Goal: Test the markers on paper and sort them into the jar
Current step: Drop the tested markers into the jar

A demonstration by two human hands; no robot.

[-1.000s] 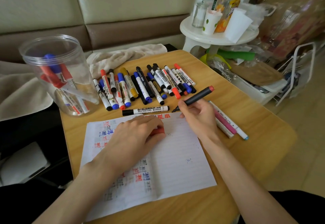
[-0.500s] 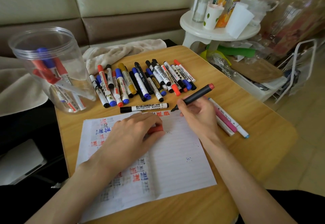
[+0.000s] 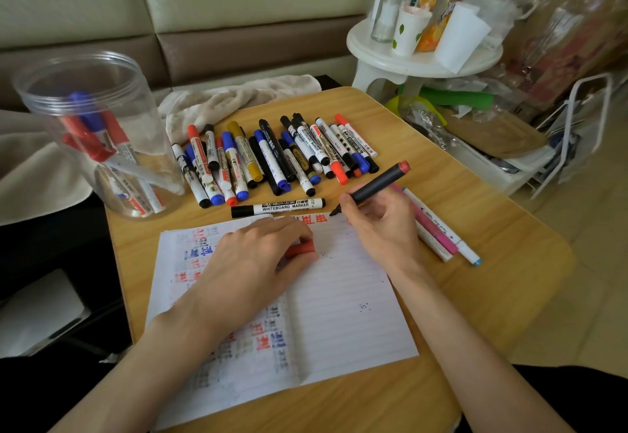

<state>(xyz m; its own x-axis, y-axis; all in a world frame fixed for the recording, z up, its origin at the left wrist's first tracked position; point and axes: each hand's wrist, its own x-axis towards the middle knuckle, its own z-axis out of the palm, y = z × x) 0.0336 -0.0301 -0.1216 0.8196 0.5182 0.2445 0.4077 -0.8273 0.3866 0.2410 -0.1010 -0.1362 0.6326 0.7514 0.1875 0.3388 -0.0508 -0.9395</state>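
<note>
Head view – Q: Where's the marker [image 3: 379,182]?
A: Gripped in my right hand [image 3: 384,228], tip at the paper's [image 3: 339,317] top edge. My left hand [image 3: 255,259] pinches a red cap [image 3: 302,249] against the paper. The jar [image 3: 144,126] stands back left on the counter [image 3: 492,279].

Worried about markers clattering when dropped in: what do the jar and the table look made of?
Jar: likely clear plastic, glossy; see-through wall with ridged rim, markers visible inside. Glass is not ruled out. Table: light wood grain, smooth satin top, rounded corner; solid wood or laminate, cannot tell.
</note>
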